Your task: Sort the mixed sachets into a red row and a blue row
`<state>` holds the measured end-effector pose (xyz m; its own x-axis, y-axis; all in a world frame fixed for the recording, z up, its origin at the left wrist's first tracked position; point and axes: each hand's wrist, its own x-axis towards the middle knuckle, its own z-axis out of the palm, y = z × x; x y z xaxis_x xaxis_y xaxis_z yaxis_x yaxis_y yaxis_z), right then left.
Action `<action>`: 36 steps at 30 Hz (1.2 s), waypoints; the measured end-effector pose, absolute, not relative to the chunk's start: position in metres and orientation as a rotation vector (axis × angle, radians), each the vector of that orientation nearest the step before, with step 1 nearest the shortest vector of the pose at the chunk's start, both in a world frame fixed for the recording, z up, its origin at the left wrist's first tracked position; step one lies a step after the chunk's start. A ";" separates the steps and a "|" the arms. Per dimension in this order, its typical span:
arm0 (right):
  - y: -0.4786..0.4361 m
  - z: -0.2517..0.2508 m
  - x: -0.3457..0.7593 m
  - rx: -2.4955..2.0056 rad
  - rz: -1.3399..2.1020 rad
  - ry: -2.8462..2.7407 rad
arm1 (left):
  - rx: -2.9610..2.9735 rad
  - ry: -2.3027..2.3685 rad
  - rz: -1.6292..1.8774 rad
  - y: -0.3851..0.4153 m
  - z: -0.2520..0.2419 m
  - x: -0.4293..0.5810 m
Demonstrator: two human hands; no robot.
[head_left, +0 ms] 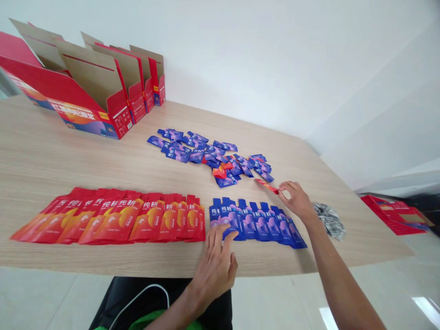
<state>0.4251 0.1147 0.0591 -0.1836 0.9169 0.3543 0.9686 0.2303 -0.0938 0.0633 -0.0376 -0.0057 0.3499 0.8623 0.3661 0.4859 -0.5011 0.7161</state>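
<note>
A red pouch (266, 186) is pinched at its end by my right hand (293, 197), above the table to the right of the middle. My left hand (217, 256) lies with its fingers apart at the left end of a row of blue pouches (263, 227); its fingertips cover the lower part of the leftmost ones. Left of that row, overlapping red pouches (113, 217) are lined up along the near edge. Farther back lies a loose heap of blue pouches (195, 143), with a few red pouches (220, 172) among them.
Open red cardboard boxes (92, 98) stand at the back left of the wooden table (137, 165). A crumpled grey-striped cloth (329, 221) lies beside my right forearm. Beyond the table's right edge is a red box (392, 215). A white wall rises behind.
</note>
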 end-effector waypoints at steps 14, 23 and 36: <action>-0.044 0.074 0.201 -0.819 -0.180 -2.260 | 0.951 0.864 0.969 -0.063 0.047 0.029; 0.030 0.101 0.142 -1.121 1.011 -1.843 | 0.903 0.998 0.863 -0.072 0.067 -0.036; 0.147 0.080 0.034 -1.076 1.440 -1.969 | 1.508 1.956 1.272 -0.050 0.056 -0.099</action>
